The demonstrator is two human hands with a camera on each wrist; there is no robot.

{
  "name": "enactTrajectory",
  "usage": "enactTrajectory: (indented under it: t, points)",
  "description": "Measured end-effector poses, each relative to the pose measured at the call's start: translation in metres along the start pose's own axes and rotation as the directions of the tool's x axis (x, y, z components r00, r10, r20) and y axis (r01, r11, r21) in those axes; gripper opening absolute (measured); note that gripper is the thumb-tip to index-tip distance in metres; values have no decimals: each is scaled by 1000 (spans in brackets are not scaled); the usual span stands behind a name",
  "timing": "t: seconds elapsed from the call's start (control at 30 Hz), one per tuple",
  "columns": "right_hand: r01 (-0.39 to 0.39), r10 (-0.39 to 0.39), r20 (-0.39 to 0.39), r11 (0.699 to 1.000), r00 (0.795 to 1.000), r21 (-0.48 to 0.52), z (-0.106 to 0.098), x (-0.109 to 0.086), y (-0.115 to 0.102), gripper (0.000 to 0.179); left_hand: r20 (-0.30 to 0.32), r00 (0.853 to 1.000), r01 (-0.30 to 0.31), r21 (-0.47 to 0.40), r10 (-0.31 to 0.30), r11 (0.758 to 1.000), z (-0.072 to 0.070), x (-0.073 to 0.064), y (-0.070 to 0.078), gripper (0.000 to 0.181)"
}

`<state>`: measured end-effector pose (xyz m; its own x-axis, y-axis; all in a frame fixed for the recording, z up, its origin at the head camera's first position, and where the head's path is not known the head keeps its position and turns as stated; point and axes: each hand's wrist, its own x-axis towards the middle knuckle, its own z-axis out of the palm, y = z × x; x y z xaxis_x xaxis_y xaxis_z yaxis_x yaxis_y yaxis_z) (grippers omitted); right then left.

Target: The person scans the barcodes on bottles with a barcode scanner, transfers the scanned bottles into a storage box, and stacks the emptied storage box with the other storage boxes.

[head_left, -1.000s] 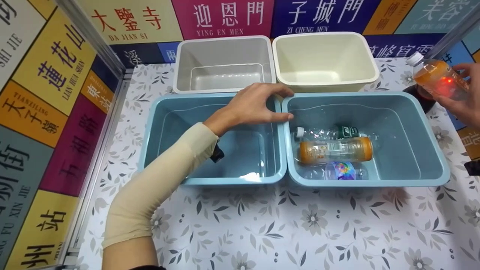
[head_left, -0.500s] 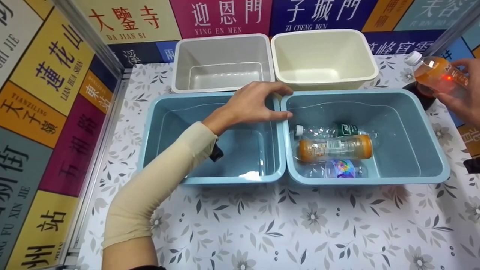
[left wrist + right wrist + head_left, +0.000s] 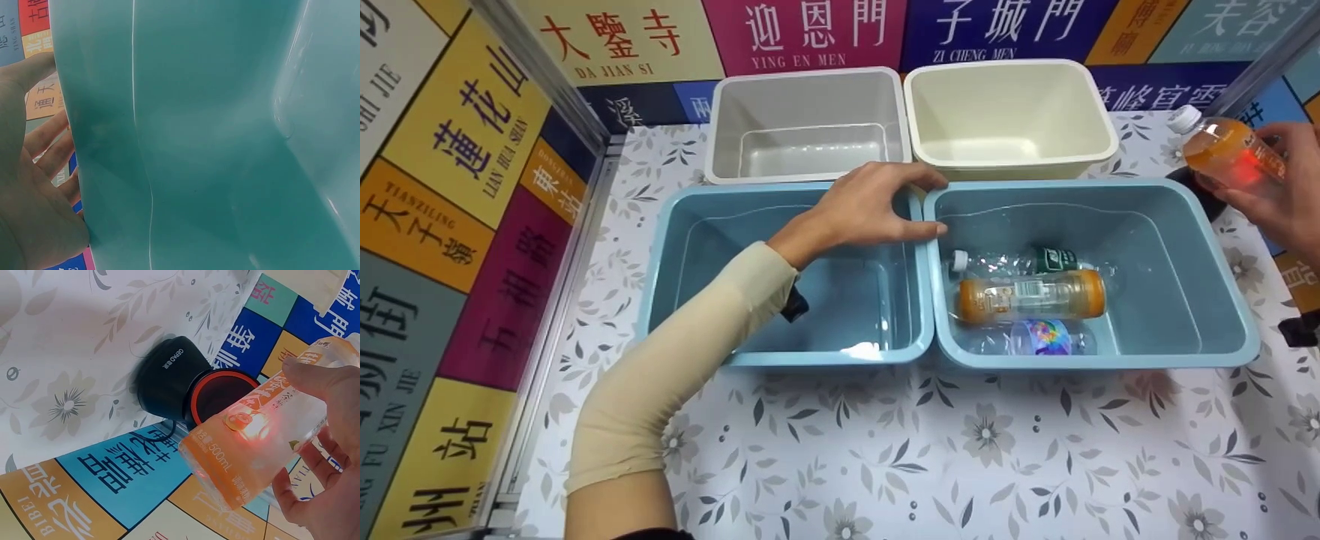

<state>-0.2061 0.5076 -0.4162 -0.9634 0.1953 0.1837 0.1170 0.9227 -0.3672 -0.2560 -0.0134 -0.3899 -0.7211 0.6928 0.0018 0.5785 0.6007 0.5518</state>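
My right hand (image 3: 1290, 199) grips a clear plastic drink bottle (image 3: 1219, 146) with an orange label and white cap, tilted at the right edge of the head view. Red light falls on the label. In the right wrist view the bottle (image 3: 247, 433) is in front of a black scanner (image 3: 174, 371) with a red-ringed window. My left hand (image 3: 870, 206) lies over the adjoining rims of the left blue bin (image 3: 780, 358) and the right blue bin (image 3: 1099, 364), fingers loosely spread. In the left wrist view, its fingers (image 3: 50, 146) show beside the bin rim.
Three plastic bottles lie in the right blue bin: a green-labelled one (image 3: 1054, 259), an orange-labelled one (image 3: 1027, 296) and one with a colourful label (image 3: 1046, 337). Behind stand a grey bin (image 3: 810, 112) and a cream bin (image 3: 1005, 112). Printed panels wall the flower-patterned table (image 3: 960, 465).
The bottle has shifted and turned slightly in my right hand, with the red light still on it. My left hand stays at the bin rims.
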Motion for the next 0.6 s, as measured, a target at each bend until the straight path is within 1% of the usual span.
enactTrajectory:
  t: [0.13, 0.27, 0.5, 0.6]
  points:
    - [-27, 27, 7, 1000, 1000, 2, 0, 2, -1, 73, 2, 1000, 0, 3, 0, 1000, 0, 0, 0, 70]
    - [-33, 33, 22, 999, 999, -2, -2, 3, -3, 76, 0, 1000, 7, 2, -7, 1000, -2, 0, 1, 71]
    - [-7, 8, 20, 1000, 1000, -4, -7, -1, -7, 77, 5, 1000, 11, -9, -11, 1000, -2, 0, 2, 71]
    - [20, -20, 12, 999, 1000, -38, -8, -2, -11, 75, 5, 1000, 9, -11, -9, 1000, 0, -1, 1, 71]
